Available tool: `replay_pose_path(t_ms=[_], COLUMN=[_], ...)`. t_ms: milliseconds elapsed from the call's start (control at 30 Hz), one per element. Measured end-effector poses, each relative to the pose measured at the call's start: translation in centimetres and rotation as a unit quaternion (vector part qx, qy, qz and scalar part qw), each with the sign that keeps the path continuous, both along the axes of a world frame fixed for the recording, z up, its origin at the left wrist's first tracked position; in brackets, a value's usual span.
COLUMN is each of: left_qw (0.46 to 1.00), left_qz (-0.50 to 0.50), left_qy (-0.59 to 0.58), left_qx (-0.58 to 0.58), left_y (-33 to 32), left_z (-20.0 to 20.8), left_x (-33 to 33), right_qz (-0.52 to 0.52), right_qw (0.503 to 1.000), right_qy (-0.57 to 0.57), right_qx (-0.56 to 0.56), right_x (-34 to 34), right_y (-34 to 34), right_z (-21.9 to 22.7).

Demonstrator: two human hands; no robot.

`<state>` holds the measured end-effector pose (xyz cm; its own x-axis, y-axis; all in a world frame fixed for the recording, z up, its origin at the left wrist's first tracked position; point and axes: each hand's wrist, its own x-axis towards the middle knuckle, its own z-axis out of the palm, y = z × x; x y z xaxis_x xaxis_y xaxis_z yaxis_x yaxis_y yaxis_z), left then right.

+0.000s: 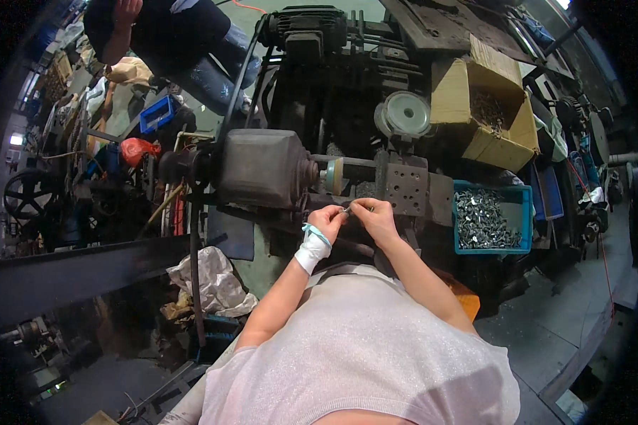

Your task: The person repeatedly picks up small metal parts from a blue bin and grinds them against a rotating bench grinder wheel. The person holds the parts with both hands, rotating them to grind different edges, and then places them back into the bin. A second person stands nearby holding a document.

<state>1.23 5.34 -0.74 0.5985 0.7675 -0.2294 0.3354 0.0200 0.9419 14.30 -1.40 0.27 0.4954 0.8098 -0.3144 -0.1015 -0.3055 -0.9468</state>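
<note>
My left hand (327, 220), with a white wrap around the wrist, and my right hand (377, 217) meet in front of a dark machine. Between their pinched fingertips is a small metal part (347, 210), too small to name. Both hands are closed on it. Just beyond them, a pale-rimmed wheel (334, 176) sits on the spindle of the machine's grey headstock (260, 168). Right of the wheel stands a dark metal block (407, 190) drilled with several holes.
A teal bin (528, 219) of small metal parts stands to the right. Behind it is an open cardboard box (450, 92) with more small pieces. A motor (306, 32) sits at the far end. Another person (184, 42) stands at far left. A crumpled white sack (216, 283) lies lower left.
</note>
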Motion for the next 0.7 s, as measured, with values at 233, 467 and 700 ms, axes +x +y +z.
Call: replay_pose_path(t_ms=[233,467,700], left_qw=[0.998,0.995,0.979], left_qz=[-0.031,0.089,0.129], left_qy=[0.024,-0.019,-0.06], left_qx=[0.043,-0.041,-0.147], left_y=[1.4,1.4,1.6], left_z=[0.4,-2.4,-3.5], left_x=[0.5,1.9,2.4], right_qz=[-0.013,-0.036,-0.05], right_qw=[0.997,0.985,0.981], right_qy=[-0.066,-0.15,-0.146], right_qx=[-0.04,-0.078,-0.118], right_x=[-0.1,-0.1,0.0], right_y=[1.9,3.6,4.4], right_z=[-2.0,-1.6,-1.3])
